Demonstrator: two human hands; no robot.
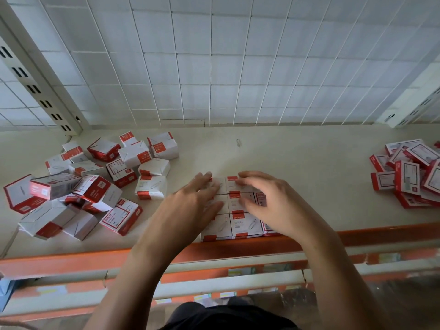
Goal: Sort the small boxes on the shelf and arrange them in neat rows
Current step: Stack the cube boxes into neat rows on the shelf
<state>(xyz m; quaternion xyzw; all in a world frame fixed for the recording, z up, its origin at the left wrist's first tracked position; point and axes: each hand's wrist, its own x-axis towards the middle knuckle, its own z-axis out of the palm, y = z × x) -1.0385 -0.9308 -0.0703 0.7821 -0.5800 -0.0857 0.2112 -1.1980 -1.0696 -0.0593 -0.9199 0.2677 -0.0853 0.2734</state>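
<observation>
- L hand (190, 206): fingers straight, flat on the block of boxes (240, 226) at the shelf (309, 167) front edge.
- R hand (271, 203): fingers spread, loosely bent, tips on same block; gripping nothing.
- Boxes shut, contents unseen.
- Loose pile (78, 186) to L, heap (409, 172) far R.

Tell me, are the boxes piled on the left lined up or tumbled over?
Tumbled over. Boxes in the left pile tilt every way and lean on each other; the middle block lies flat in rows.
</observation>
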